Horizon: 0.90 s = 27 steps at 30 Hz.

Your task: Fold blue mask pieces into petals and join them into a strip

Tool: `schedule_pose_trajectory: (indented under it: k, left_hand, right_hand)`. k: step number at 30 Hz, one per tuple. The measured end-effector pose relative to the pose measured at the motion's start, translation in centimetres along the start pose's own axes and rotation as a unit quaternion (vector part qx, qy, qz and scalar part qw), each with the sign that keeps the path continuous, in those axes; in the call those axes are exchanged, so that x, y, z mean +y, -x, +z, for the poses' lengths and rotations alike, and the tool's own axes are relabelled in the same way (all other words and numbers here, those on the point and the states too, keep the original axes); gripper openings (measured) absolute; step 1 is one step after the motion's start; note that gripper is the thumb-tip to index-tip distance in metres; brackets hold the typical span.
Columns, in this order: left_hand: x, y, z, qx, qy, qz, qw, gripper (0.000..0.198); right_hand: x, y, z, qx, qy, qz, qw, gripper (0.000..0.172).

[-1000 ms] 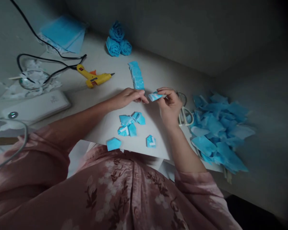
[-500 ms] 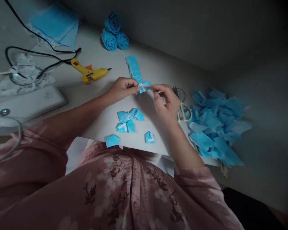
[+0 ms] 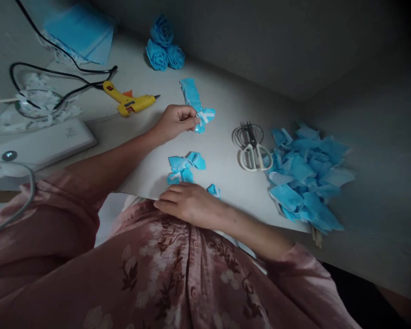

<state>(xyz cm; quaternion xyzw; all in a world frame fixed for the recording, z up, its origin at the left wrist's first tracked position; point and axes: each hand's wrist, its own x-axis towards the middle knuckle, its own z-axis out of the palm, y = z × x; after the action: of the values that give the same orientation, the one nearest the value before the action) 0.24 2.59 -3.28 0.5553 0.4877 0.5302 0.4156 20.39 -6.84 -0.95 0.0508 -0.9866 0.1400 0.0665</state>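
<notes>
My left hand [image 3: 180,119] pinches a folded blue crepe-like piece [image 3: 205,116] with white strips stuck on it. From this piece a crinkled blue strip [image 3: 191,93] runs away across the tabletop. My right hand [image 3: 188,203] is low at the table's front edge, palm down with its fingers together. Its fingertips cover the spot where a small blue piece lay, so what they hold is hidden. Just beyond my right hand lie joined folded blue pieces [image 3: 187,163]. A small folded blue piece with a white strip [image 3: 213,190] shows partly beside the back of that hand.
A yellow glue gun [image 3: 132,104] with a black cord lies left. White-handled scissors [image 3: 255,153] rest on the right, near a heap of blue petals [image 3: 304,171]. Three blue rosettes [image 3: 162,48] and stacked blue sheets [image 3: 80,34] are behind. A white power bank [image 3: 48,144] sits left.
My right hand has left the piece at my left hand and moved down and left to the table's front edge. The scissors now show fully. My left hand keeps its pinch.
</notes>
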Motion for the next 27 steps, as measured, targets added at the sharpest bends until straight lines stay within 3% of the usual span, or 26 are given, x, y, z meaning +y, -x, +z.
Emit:
schedule_pose_trajectory:
  k: [4, 7, 12, 16, 19, 22, 27]
  left_hand:
    - [0.2, 0.1, 0.0, -0.011, -0.004, -0.003, 1.000, 0.019]
    - [0.2, 0.3, 0.0, -0.018, -0.015, 0.004, 1.000, 0.017]
    - [0.4, 0.6, -0.1, -0.032, -0.012, 0.014, 0.999, 0.016]
    - [0.4, 0.5, -0.2, -0.039, -0.016, 0.027, 0.999, 0.019]
    - [0.5, 0.5, -0.2, -0.043, -0.021, 0.019, 0.999, 0.018]
    - [0.5, 0.5, -0.2, -0.044, -0.029, 0.006, 0.999, 0.021]
    - [0.5, 0.6, -0.1, -0.050, -0.023, 0.016, 0.998, 0.024]
  right_hand:
    - [1.8, 3.1, -2.1, 0.146, -0.108, 0.133, 0.974, 0.037]
    - [3.6, 4.4, -3.3, 0.176, -0.161, 0.228, 0.944, 0.029]
    - [6.0, 4.6, -4.0, 0.191, -0.230, 0.221, 0.928, 0.024]
    - [6.3, 4.2, -4.1, 0.214, -0.290, 0.277, 0.891, 0.022]
    - [6.4, 4.1, -3.9, 0.224, -0.291, 0.282, 0.886, 0.012]
    - [7.0, 4.3, -3.8, 0.217, -0.322, 0.291, 0.874, 0.019]
    - [10.3, 4.7, -3.9, 0.349, -0.347, 0.378, 0.784, 0.051]
